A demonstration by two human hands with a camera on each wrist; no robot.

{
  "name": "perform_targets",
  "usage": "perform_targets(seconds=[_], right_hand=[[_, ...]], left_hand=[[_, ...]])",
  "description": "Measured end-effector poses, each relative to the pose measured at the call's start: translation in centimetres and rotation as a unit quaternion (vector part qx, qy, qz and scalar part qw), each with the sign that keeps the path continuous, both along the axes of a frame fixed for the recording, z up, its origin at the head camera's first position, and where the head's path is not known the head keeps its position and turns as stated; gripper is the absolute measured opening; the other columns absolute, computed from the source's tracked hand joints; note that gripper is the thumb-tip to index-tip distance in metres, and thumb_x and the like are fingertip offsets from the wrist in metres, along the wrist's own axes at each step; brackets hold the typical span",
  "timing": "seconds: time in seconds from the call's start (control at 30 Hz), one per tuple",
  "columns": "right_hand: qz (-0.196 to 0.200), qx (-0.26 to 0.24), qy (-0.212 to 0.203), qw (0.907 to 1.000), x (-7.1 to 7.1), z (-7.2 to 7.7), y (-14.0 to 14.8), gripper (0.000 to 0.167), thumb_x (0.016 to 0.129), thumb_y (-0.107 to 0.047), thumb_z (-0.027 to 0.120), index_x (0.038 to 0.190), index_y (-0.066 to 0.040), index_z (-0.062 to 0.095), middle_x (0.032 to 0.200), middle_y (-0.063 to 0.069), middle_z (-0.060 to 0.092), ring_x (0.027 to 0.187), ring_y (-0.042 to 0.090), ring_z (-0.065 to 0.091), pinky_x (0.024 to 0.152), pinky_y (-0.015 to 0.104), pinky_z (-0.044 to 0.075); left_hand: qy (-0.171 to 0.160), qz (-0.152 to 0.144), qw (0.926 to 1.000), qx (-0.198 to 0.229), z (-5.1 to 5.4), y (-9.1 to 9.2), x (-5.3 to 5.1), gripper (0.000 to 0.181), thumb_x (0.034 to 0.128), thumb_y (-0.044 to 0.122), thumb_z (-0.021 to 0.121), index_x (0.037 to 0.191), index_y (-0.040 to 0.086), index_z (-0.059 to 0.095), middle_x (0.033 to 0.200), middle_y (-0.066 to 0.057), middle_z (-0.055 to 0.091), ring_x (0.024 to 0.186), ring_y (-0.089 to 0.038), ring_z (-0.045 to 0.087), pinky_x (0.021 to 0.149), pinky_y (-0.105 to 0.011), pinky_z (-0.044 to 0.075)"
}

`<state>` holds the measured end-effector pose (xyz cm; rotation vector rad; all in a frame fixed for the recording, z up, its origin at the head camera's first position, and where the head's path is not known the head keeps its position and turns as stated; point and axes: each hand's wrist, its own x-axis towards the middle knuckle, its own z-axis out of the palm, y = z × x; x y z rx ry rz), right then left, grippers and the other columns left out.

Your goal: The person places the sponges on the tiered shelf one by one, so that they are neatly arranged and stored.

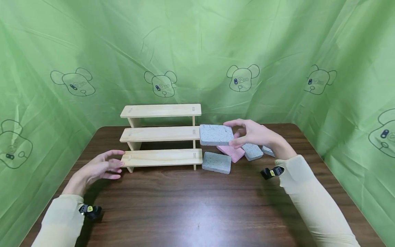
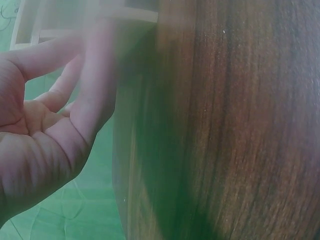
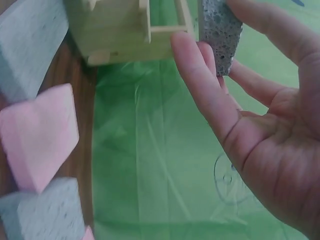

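Note:
A light-blue porous sponge (image 1: 216, 134) is pinched at its right side by my right hand (image 1: 251, 132), thumb in front and fingers behind. The sponge is held level beside the right end of the middle step of a three-tier wooden rack (image 1: 160, 133); whether they touch I cannot tell. In the right wrist view, only the sponge's edge (image 3: 219, 37) shows between the fingers. My left hand (image 1: 98, 168) is at the rack's left end, fairly straight fingertips against the bottom step. Its fingertips are hazy in the left wrist view.
Below the right hand lie a grey-blue sponge (image 1: 216, 162), a pink sponge (image 1: 231, 153) and further blue sponges (image 1: 253, 152) on the dark wooden table (image 1: 172, 209). A green cloth (image 1: 197, 51) surrounds the table behind and at both sides.

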<state>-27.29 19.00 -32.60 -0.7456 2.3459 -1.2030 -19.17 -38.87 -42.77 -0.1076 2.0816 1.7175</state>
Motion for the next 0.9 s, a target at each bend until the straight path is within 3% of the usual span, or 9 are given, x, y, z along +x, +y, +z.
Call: perform_targets(seconds=[0.37,0.6,0.77,0.9], right_hand=[[0.012,-0.092,-0.047,0.9945,-1.7,1.5,-5.6,0.082,0.085,-0.015,0.084,0.154,-0.015,0.041,0.122,0.021,0.063,0.093,0.033,0.072,0.085,0.046,0.06],[0.022,-0.136,-0.041,0.9897,-2.8,2.6,-9.2,0.082,0.084,-0.014,0.085,0.154,-0.014,0.042,0.146,0.007,0.049,0.099,0.036,0.069,0.086,0.043,0.06],[0.012,-0.175,-0.031,0.984,-4.1,3.1,-11.8,0.084,0.082,-0.017,0.087,0.154,-0.02,0.043,0.134,0.012,0.058,0.101,0.038,0.069,0.089,0.04,0.059],[0.0,-0.22,-0.03,0.975,-5.1,3.0,-13.9,0.082,0.083,-0.013,0.086,0.153,-0.017,0.043,0.143,0.009,0.051,0.103,0.034,0.069,0.085,0.043,0.06]], left_hand=[[-0.003,0.001,1.0,0.001,0.1,0.0,0.2,0.057,0.1002,0.009,0.064,0.148,0.007,0.032,0.112,-0.014,0.057,0.097,-0.028,0.063,0.084,-0.047,0.06],[-0.008,0.002,1.0,0.001,0.1,0.1,0.3,0.059,0.1002,0.009,0.064,0.149,0.007,0.031,0.113,-0.015,0.057,0.098,-0.029,0.063,0.084,-0.047,0.06],[-0.004,0.0,1.0,0.001,0.1,-0.1,0.2,0.056,0.1001,0.01,0.064,0.148,0.01,0.034,0.113,-0.013,0.059,0.098,-0.029,0.063,0.083,-0.047,0.06],[-0.005,-0.004,1.0,0.002,0.1,-0.1,0.1,0.055,0.0999,0.011,0.065,0.147,0.011,0.036,0.113,-0.013,0.059,0.099,-0.028,0.064,0.083,-0.047,0.06]])
